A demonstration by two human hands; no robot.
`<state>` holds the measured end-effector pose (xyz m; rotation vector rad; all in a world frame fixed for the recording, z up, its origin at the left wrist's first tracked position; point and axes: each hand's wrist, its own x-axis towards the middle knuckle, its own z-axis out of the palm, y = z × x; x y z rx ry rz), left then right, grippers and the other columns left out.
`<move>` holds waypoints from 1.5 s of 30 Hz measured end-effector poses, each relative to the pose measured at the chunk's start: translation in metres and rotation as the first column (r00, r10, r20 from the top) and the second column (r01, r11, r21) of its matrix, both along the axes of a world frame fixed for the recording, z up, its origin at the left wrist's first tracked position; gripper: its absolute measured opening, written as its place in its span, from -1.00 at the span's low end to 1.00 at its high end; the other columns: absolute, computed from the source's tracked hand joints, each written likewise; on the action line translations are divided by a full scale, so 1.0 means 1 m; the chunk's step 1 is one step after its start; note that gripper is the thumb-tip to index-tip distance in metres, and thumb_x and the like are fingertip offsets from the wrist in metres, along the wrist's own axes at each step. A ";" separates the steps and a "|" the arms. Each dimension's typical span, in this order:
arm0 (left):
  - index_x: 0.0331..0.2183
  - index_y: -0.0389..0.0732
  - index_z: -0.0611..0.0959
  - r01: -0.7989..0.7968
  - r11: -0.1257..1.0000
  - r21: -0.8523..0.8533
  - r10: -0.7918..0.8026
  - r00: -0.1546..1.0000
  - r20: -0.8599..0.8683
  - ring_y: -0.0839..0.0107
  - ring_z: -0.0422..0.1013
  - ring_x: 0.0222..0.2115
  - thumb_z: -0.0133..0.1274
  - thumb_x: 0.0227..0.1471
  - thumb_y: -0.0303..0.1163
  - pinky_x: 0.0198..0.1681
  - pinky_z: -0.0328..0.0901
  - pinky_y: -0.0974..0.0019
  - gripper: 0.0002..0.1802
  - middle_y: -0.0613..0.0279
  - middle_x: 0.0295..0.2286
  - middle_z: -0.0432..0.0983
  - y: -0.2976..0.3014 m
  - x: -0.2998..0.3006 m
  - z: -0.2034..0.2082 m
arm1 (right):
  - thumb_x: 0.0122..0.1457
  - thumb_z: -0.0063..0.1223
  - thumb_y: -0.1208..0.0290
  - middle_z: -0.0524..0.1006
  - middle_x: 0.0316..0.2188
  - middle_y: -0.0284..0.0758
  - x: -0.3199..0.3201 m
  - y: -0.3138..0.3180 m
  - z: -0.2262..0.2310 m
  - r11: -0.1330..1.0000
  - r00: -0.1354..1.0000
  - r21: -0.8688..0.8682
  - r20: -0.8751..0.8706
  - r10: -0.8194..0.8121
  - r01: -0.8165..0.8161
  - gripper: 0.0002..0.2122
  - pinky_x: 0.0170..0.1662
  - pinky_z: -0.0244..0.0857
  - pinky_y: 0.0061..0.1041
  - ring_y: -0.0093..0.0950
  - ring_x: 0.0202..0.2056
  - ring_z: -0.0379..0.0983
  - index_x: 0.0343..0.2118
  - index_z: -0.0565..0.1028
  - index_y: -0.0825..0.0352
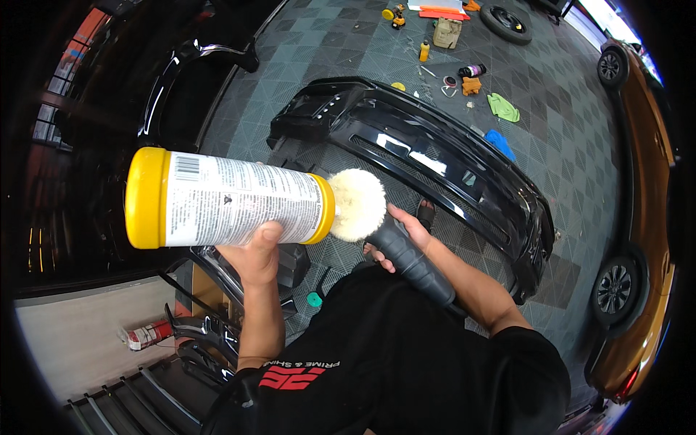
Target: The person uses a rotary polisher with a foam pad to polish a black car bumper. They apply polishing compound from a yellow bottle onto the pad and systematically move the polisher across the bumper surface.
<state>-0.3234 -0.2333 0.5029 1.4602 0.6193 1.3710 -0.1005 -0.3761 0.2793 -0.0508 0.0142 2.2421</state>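
Note:
My left hand point(255, 255) grips a large yellow bottle point(225, 199) with a white label, held sideways with its nozzle end against a cream wool pad point(358, 204). The pad sits on a dark polishing machine point(412, 262) that my right hand point(404, 233) holds by its body. Both are raised in front of my black shirt. Beyond them on the floor lies a glossy black car bumper point(435, 156).
Dark tiled floor holds a green cloth point(503, 107), a blue cloth point(499, 143), small bottles point(424, 51) and a tyre point(506, 22). An orange car point(641, 217) stands at right. More black body parts point(196, 72) lie at left; a red-white can point(147, 335) rests lower left.

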 end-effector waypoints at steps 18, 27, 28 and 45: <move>0.19 -0.39 0.41 -0.003 0.999 -0.036 0.004 1.000 0.011 0.26 0.54 -0.07 0.50 -0.07 -0.15 0.08 0.43 0.21 -0.07 0.03 -0.04 0.54 0.017 -0.015 -0.009 | 0.34 -0.45 -0.43 0.56 -0.33 0.18 0.003 0.001 0.006 0.999 1.000 -0.043 0.026 0.009 -0.008 0.01 -0.40 0.61 -0.10 0.01 -0.43 0.63 0.21 0.25 0.74; 0.25 -0.41 0.33 0.019 0.993 -0.114 -0.013 0.998 0.055 0.10 0.52 0.06 0.53 -0.12 -0.12 0.17 0.41 0.06 0.07 -0.10 0.06 0.49 0.008 -0.024 -0.024 | 0.33 -0.41 -0.42 0.56 -0.31 0.19 0.001 0.000 0.010 0.997 0.998 -0.073 0.057 -0.008 0.012 -0.05 -0.43 0.60 -0.11 -0.03 -0.48 0.62 0.29 0.22 0.60; 0.26 -0.41 0.32 0.036 0.991 -0.132 -0.027 0.997 0.071 0.08 0.51 0.07 0.54 -0.13 -0.11 0.17 0.41 0.04 0.10 -0.11 0.07 0.49 0.006 -0.024 -0.025 | 0.33 -0.41 -0.42 0.56 -0.30 0.19 0.000 -0.001 0.010 0.997 0.999 -0.077 0.034 -0.009 0.012 -0.06 -0.42 0.60 -0.11 -0.03 -0.47 0.62 0.30 0.22 0.57; 0.22 -0.40 0.33 -0.298 0.384 -0.874 -0.746 0.458 -0.484 0.02 0.52 0.05 0.52 -0.32 0.03 0.15 0.36 0.12 0.19 -0.16 -0.01 0.56 -0.060 -0.144 -0.277 | 0.14 -0.21 -0.52 0.52 -0.38 -0.02 0.032 -0.025 -0.083 0.861 0.962 -0.494 0.156 0.225 -0.121 0.03 -0.45 0.48 -0.19 -0.17 -0.49 0.53 0.34 0.21 0.46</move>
